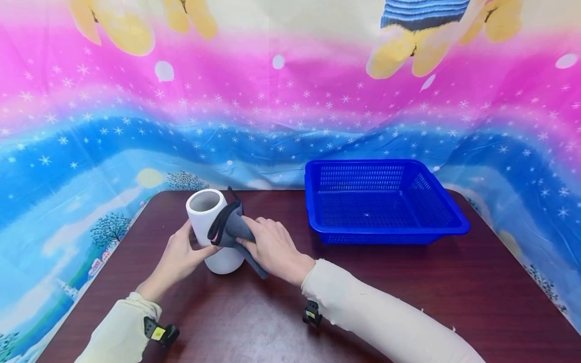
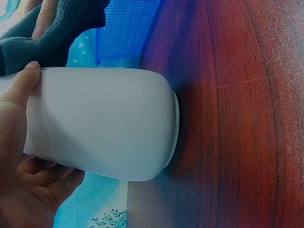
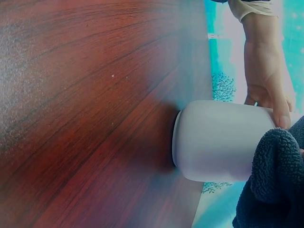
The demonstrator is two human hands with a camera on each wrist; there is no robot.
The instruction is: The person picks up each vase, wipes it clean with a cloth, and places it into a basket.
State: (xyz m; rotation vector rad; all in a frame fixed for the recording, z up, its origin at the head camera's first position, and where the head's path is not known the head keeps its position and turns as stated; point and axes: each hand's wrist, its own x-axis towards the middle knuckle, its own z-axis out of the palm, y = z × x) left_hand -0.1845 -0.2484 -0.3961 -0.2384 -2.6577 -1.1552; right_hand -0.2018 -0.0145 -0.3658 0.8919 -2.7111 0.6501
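Observation:
A white cylindrical vase (image 1: 224,261) with an open top stands upright at the left of the table. My left hand (image 1: 180,254) grips its near left side, thumb across the front and fingers round the far side, as the left wrist view shows. Bunched in my right hand (image 1: 279,249) is a dark grey towel (image 1: 239,226), which lies against the vase's upper right side and has one end hanging down. Fluffy fabric of the towel (image 3: 278,171) covers part of the vase (image 3: 221,140) in the right wrist view. The right fingertips are partly hidden in its folds.
A blue perforated plastic basket (image 1: 386,231) sits on the right of the dark reddish wooden table (image 1: 254,322). Behind the table hangs a colourful printed cloth backdrop (image 1: 272,121). Each wrist bears a small black camera (image 1: 161,333).

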